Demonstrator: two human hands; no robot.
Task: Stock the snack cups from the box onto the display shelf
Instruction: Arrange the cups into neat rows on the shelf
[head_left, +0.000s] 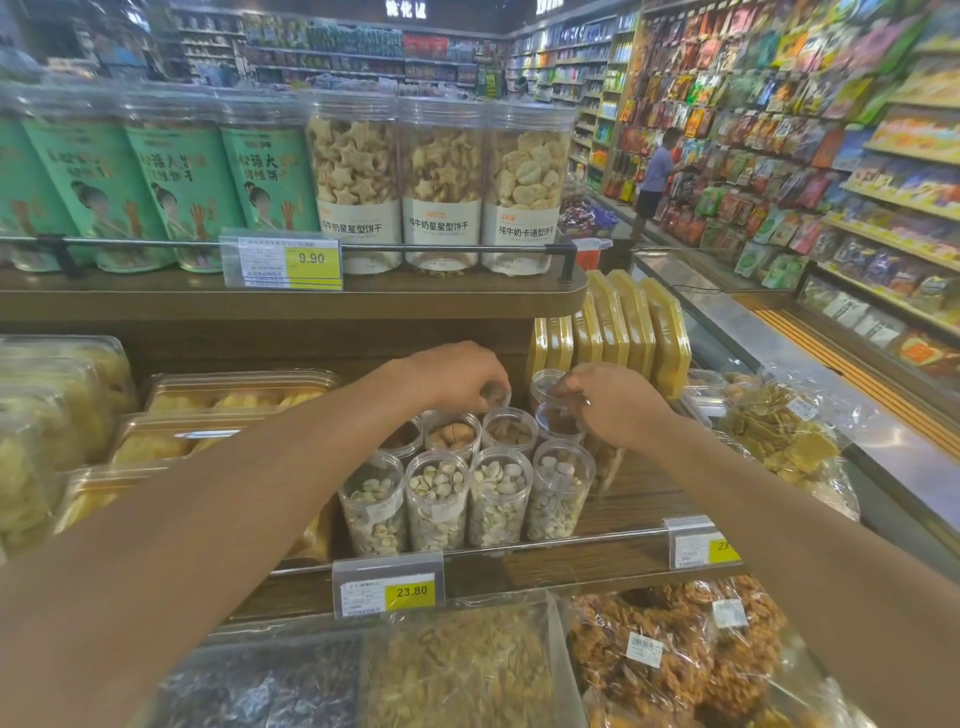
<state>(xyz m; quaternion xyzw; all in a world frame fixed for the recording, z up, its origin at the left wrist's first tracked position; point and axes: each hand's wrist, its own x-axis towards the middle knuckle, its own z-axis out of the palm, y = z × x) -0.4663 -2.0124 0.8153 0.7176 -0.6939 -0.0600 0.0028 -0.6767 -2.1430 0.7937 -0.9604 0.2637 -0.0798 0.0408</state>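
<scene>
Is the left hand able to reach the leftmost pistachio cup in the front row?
Probably yes, once freed: the left hand grips a back-row cup, but the leftmost pistachio cup stands nearer, its lid uncovered.

The snack cups (498, 499) are clear, smooth, shiny plastic. They stand on a display shelf (639, 499) of dark brown wood with lines in it that looks dull, not shiny, and a thin shiny metal rail (571, 543) runs along its front edge. The price tag (388, 587) is yellow and white paper behind a clear plastic cover, the big jars (441, 176) up top are clear plastic with smooth paper labels, and the bags (675, 654) down low are thin, crinkly, shiny plastic wrap.
</scene>
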